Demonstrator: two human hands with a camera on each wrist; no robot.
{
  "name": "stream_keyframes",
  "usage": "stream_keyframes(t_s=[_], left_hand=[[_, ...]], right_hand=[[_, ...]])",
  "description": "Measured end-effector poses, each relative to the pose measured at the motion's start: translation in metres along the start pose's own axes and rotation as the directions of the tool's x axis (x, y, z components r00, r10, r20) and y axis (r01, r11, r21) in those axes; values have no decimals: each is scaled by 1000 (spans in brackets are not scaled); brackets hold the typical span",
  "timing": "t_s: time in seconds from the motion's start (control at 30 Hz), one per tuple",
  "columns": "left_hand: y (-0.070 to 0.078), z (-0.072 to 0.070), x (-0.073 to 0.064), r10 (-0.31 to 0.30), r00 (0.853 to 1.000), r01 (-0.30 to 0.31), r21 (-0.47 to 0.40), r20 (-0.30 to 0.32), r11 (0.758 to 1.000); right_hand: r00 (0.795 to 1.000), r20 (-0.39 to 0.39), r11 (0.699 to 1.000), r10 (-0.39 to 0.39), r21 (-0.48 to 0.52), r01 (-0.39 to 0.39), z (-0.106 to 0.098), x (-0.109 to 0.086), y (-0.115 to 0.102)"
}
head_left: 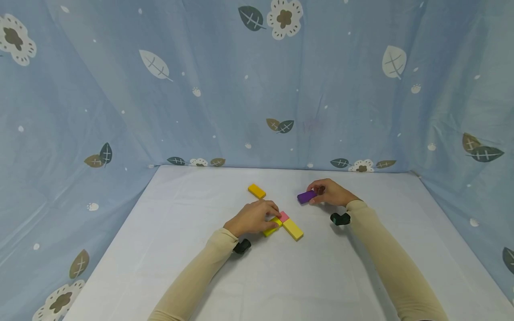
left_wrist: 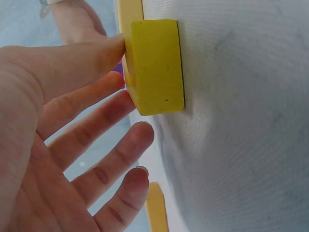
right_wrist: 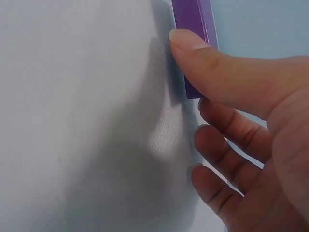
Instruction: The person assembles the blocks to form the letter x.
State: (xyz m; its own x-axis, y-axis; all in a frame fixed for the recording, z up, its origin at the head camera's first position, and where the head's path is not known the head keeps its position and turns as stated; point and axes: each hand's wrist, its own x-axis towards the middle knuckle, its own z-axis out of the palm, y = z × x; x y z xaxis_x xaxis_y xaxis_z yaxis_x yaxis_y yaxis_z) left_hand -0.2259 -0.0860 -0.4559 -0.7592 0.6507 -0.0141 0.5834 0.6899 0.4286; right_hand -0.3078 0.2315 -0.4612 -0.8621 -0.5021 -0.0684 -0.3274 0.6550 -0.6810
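Left grip (head_left: pixel 252 217) pinches bright yellow block (left_wrist: pixel 157 67) on tabletop (head_left: pixel 313 276); paler yellow block (head_left: pixel 293 229) and pink block (head_left: pixel 284 216) just beside. Right grip (head_left: pixel 331 192) pinches purple block (head_left: pixel 307 197). Orange block (head_left: pixel 257 191) lies farther away.

Purple block (head_left: pixel 306 197), blue leaf-print cloth (head_left: pixel 225 98)

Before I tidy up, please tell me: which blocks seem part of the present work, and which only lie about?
Likely in the work:
purple block, held by the right hand
bright yellow block, held by the left hand
pink block
pale yellow block, beside it

Perhaps only lying about:
orange-yellow block, held by neither hand
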Motion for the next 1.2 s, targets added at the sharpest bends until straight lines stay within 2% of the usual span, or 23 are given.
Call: stream_keyframes(t_s=[0.43,0.67,0.93,1.2], left_hand=[[-2,2,1,1,1000,-1,0,6,1000],[-2,1,1,-7,1000,7,4,6,1000],[0,0,1,-25,1000,25,3,17,1000],[0,0,2,-19,1000,19,0,14,1000]], right_hand=[[999,26,999,29,25,-30,1,0,-5],[999,35,1000,-5,18,4,2,0,-10],[999,44,1000,-7,-3,7,2,-1,-18],[998,49,999,-43,9,43,3,-2,-20]])
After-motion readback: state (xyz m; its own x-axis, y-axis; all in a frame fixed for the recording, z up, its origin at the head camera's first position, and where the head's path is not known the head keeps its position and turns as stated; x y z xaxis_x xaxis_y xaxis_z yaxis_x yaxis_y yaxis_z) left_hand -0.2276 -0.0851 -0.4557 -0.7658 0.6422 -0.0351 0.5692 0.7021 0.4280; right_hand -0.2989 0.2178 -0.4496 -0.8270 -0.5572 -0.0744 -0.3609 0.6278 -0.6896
